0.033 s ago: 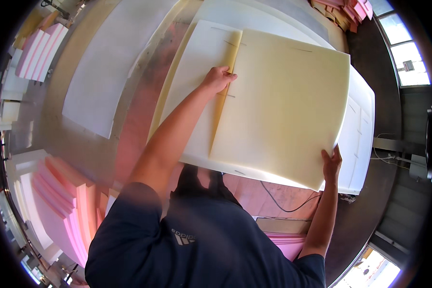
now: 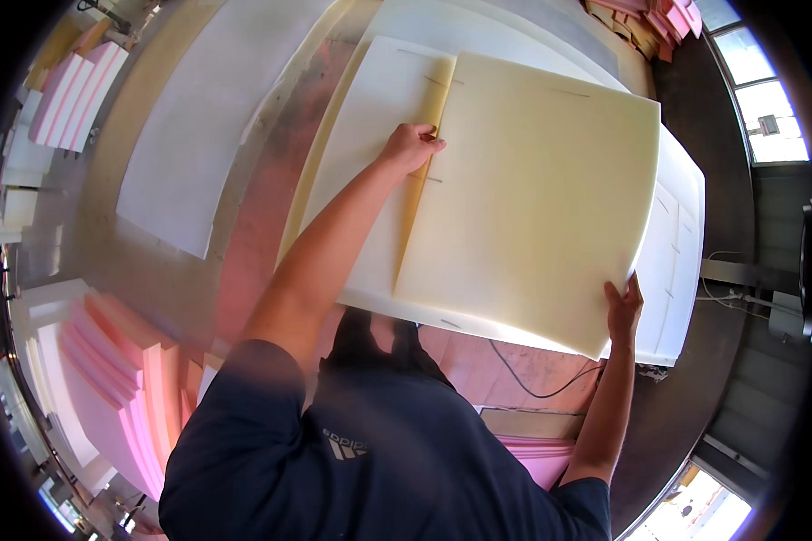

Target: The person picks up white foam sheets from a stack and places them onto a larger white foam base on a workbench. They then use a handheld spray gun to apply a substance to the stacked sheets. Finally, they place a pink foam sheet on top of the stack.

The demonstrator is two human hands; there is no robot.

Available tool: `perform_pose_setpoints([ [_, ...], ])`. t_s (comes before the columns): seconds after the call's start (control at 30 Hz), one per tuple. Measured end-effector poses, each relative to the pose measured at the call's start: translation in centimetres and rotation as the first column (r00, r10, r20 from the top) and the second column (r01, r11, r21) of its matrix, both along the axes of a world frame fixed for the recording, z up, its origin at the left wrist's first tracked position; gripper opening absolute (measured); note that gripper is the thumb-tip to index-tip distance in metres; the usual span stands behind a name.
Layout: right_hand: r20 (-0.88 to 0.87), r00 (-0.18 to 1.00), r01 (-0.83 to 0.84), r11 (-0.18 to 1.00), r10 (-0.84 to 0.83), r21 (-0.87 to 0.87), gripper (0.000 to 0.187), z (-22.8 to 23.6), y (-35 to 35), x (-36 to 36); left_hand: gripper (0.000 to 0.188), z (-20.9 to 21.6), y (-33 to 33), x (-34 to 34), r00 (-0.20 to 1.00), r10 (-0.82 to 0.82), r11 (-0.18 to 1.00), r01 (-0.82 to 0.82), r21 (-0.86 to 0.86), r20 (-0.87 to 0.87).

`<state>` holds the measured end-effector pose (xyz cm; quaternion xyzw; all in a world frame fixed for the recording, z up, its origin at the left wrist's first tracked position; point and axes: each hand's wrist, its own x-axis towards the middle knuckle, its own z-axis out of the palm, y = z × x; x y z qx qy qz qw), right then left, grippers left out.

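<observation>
A pale yellow foam sheet [image 2: 532, 198] with short dark pencil marks lies slightly tilted on top of larger white foam sheets [image 2: 370, 153]. At its left edge my left hand [image 2: 413, 147] is closed, thumb over the top and fingers curled at the side. My right hand [image 2: 623, 307] grips the lower right edge, its thumb on top and most fingers hidden beneath. More dark marks show on the white sheet [image 2: 672, 261] that sticks out to the right.
A long white sheet [image 2: 207, 117] lies to the left on a grey-brown surface. Pink and orange foam slabs [image 2: 117, 379] are stacked at lower left, and pink-striped blocks [image 2: 77, 95] stand farther off. Below the sheets hangs a black cable [image 2: 537, 394]. Pink offcuts [image 2: 650, 22] lie far right.
</observation>
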<state>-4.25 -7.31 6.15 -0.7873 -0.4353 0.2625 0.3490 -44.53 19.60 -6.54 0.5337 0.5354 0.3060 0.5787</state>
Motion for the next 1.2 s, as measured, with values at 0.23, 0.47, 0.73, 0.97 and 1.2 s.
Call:
perform_pose_setpoints([
  [0.23,-0.001,1.0,0.006,1.0,-0.006,-0.001,0.052,0.1,-0.2,0.2,0.034,0.0,-0.1,-0.2,0.999,0.031,0.997,-0.029,-0.075,0.034],
  [0.47,-0.009,1.0,0.016,1.0,-0.016,0.0,0.051,-0.5,-0.2,0.4,0.036,0.0,-0.2,-0.2,0.998,0.055,0.997,-0.056,-0.052,-0.006],
  [0.73,0.073,0.997,0.0,1.0,0.001,-0.012,0.052,-0.4,0.0,0.6,0.032,-0.3,-0.4,0.5,0.991,0.082,0.997,-0.082,0.005,-0.108],
  [0.97,0.043,0.999,-0.026,0.999,0.025,0.027,0.057,-1.6,-0.3,2.4,0.024,-1.2,-0.5,1.4,0.972,0.09,0.981,-0.049,0.187,-0.217],
  [1.2,0.062,0.996,-0.06,0.998,0.059,0.011,0.057,-0.9,0.6,1.3,0.02,-1.2,-2.2,2.1,0.946,0.205,0.941,-0.121,0.316,-0.25],
])
